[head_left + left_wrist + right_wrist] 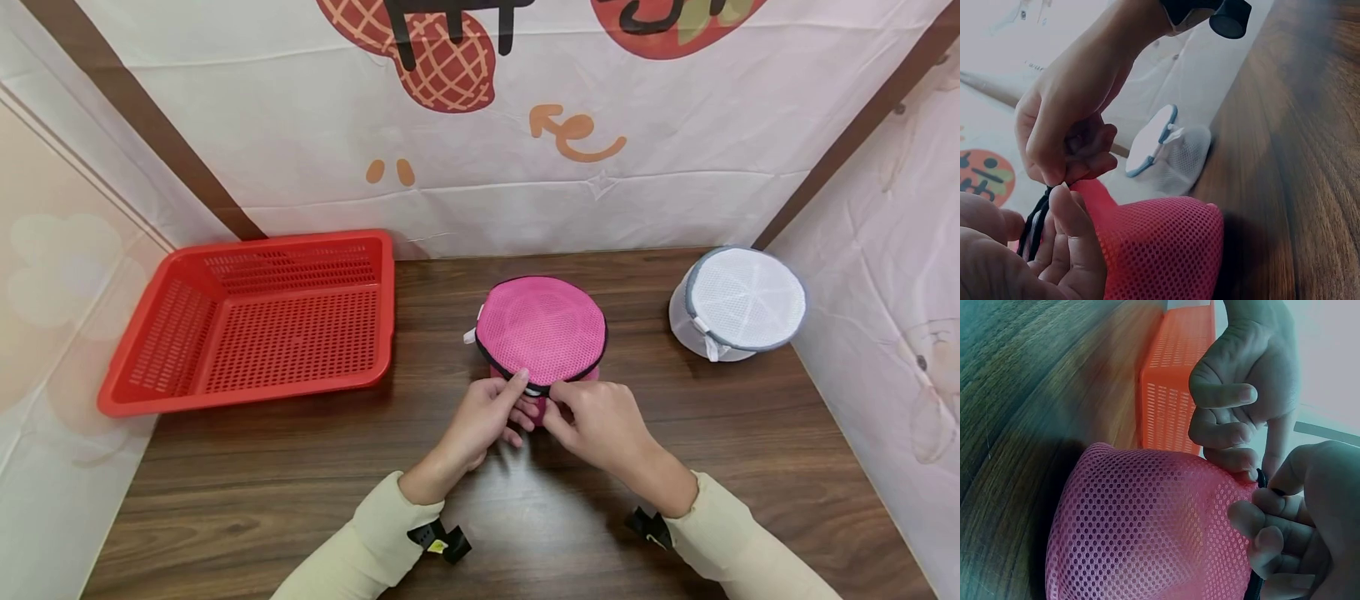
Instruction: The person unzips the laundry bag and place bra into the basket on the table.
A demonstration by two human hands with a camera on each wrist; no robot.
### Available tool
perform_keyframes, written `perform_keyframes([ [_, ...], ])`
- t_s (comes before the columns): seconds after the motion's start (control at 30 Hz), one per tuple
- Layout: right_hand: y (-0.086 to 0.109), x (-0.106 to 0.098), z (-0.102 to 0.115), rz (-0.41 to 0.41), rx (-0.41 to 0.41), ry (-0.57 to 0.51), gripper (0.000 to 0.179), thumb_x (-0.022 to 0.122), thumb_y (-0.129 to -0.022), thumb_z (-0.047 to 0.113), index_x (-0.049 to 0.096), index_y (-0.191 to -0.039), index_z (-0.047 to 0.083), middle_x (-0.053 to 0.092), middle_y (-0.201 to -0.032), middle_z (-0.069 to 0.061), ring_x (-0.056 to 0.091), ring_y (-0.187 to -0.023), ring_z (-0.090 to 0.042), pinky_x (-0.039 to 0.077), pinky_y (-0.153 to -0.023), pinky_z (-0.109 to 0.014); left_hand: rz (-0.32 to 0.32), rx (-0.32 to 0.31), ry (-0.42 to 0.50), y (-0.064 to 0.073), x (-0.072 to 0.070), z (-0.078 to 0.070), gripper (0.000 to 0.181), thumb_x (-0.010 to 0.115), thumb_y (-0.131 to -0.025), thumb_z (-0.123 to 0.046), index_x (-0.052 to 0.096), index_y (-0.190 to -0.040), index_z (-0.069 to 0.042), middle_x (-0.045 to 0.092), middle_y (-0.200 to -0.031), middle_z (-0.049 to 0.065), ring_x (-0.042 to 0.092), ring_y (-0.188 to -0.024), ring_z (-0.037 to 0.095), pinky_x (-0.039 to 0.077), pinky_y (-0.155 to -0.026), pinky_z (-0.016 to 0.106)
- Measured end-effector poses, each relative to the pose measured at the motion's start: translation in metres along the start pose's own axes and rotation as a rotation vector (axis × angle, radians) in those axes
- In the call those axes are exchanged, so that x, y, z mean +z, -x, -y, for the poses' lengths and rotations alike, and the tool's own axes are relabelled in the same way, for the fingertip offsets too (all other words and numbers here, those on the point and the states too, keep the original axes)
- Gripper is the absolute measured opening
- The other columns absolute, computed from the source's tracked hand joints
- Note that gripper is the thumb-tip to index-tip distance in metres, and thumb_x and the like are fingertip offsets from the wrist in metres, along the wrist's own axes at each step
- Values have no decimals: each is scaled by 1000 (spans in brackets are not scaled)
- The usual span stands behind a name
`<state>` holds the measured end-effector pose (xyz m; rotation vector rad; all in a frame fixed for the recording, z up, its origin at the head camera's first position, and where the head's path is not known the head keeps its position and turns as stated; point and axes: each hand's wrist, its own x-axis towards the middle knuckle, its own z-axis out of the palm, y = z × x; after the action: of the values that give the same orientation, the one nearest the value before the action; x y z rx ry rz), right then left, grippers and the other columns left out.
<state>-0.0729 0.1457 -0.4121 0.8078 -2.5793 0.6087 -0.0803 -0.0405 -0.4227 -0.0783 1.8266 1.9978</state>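
A pink mesh laundry bag [542,329], round and drum-shaped with black trim, stands on the wooden table in front of me. With thumb on top and fingers beneath, my left hand [480,421] pinches the near edge of its lid. Just to the right, my right hand [600,425] pinches the black zipper edge [1038,222] between thumb and curled index finger. Both hands' fingertips nearly meet at that edge in the wrist views. The mesh side [1129,519] bulges below them. Whether a zipper pull lies between the right fingertips is hidden.
A red plastic basket [388,333] with perforated sides stands on the left of the table [300,483]. At the back right sits a white mesh laundry bag [746,296] with grey trim. Printed cloth [510,200] hangs behind and along both sides.
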Motion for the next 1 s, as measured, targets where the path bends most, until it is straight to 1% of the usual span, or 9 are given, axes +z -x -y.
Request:
perform_keyframes([
  [0.1, 0, 0, -1, 8, -2, -1, 32, 66, -82, 14, 43, -61, 22, 27, -56, 15, 24, -50, 0, 22, -41, -20, -2, 8, -9, 0, 1, 0, 46, 55, -107, -33, 67, -95, 11, 69, -76, 4, 64, -61, 10, 52, -44, 22],
  [0.2, 0, 0, -1, 9, -9, 0, 32, 67, -82, 15, 43, -61, 22, 27, -56, 15, 24, -50, 0, 23, -41, -20, -6, 20, -7, -1, 1, -1, 42, 56, -106, -28, 67, -95, 11, 70, -76, 5, 64, -61, 9, 52, -44, 22],
  [0.37, 0, -1, -2, 16, -17, 12, 32, 66, -82, 15, 43, -61, 21, 25, -57, 14, 25, -49, -2, 24, -41, -22, 15, 50, -5, -1, 1, -3, 38, 55, -106, -21, 68, -101, 15, 74, -82, 12, 68, -65, 10, 54, -48, 22],
  [0.5, 0, -1, -2, 19, -17, 17, 31, 66, -82, 15, 43, -61, 21, 26, -57, 15, 26, -49, -2, 25, -40, -22, 48, 72, -4, -2, 1, -3, 38, 55, -107, -18, 67, -104, 17, 75, -87, 19, 71, -69, 12, 59, -55, 24],
  [0.6, 0, -1, -2, 22, -18, 15, 31, 65, -82, 15, 42, -61, 22, 27, -57, 15, 26, -49, -2, 25, -40, -22, 70, 83, -3, -2, -1, -3, 38, 53, -107, -16, 67, -104, 19, 74, -89, 24, 72, -72, 14, 63, -64, 30],
  [0.73, -1, 0, -3, 16, -19, 14, 31, 64, -82, 16, 42, -61, 23, 27, -56, 15, 26, -48, -2, 24, -40, -22, 96, 93, -9, -3, -3, -4, 37, 51, -107, -13, 65, -105, 21, 73, -93, 29, 74, -75, 17, 64, -73, 37],
  [0.83, -1, -1, -3, 13, -18, 18, 30, 64, -82, 17, 43, -61, 23, 28, -56, 15, 28, -47, -2, 25, -40, -22, 109, 96, -13, -3, -4, -6, 37, 51, -107, -12, 65, -106, 22, 72, -95, 31, 74, -77, 19, 64, -74, 38],
  [1.0, -2, -2, -4, 22, -17, 8, 28, 64, -83, 17, 46, -62, 23, 31, -55, 15, 30, -47, -2, 27, -40, -22, 116, 90, -21, -3, -5, -7, 36, 51, -107, -12, 65, -106, 22, 72, -94, 31, 75, -78, 20, 64, -73, 37],
])
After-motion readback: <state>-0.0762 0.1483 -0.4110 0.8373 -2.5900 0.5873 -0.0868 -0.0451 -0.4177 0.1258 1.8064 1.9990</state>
